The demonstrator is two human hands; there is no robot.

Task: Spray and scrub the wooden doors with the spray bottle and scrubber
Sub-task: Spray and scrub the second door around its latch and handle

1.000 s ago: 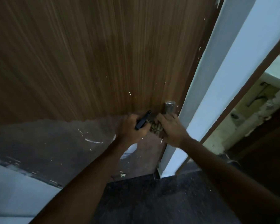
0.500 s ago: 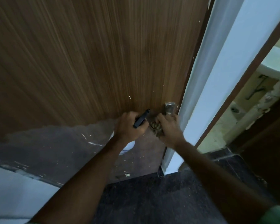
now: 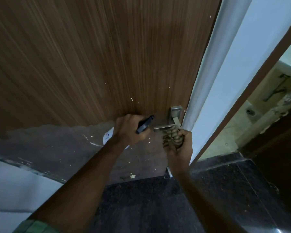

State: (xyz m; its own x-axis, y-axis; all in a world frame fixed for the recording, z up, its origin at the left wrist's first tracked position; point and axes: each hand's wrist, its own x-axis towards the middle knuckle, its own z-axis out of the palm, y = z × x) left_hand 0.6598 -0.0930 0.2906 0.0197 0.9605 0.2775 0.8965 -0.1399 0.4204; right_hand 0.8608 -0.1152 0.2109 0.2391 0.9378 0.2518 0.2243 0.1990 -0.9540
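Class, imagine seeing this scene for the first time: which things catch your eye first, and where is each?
The wooden door fills the upper left, its lower part darker. At centre, the left hand grips a spray bottle with a black nozzle, while the right hand presses a scrubber just under the metal door handle.

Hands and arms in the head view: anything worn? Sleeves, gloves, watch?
Both hands are bare: left hand, right hand. No gloves, rings or watch visible. Forearms are uncovered. A green sleeve edge shows at the upper left arm, bottom of frame. Lighting is dim.
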